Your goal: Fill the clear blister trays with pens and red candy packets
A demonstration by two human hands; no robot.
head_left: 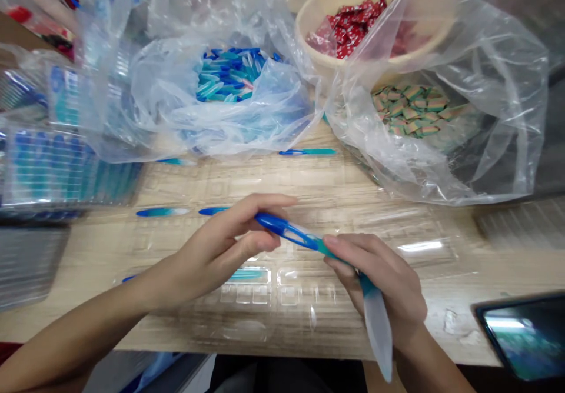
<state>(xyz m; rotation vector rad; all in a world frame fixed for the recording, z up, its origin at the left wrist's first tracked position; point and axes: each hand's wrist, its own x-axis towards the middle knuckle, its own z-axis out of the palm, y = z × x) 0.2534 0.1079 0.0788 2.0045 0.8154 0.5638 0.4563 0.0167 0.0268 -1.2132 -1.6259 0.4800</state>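
My right hand (379,269) pinches a slim, pen-shaped blue-to-teal piece (286,229) with a long slot near its blue end. A second piece (377,328), teal fading to whitish, hangs below the same hand, partly hidden by the palm. My left hand (229,240) is at the blue end, thumb and fingers apart around it; whether it touches the piece I cannot tell. Beneath both hands lies a clear plastic blister tray (291,293). Similar pieces rest in it, among them a blue-to-white one (162,212) and one partly behind my left hand (212,210).
A clear bag of blue and teal pieces (229,75) stands at the back. Right of it are a bag of striped folded packets (410,110) and a cream basin (309,46) with red packets. Filled trays (66,163) are stacked left. A phone (525,334) lies front right.
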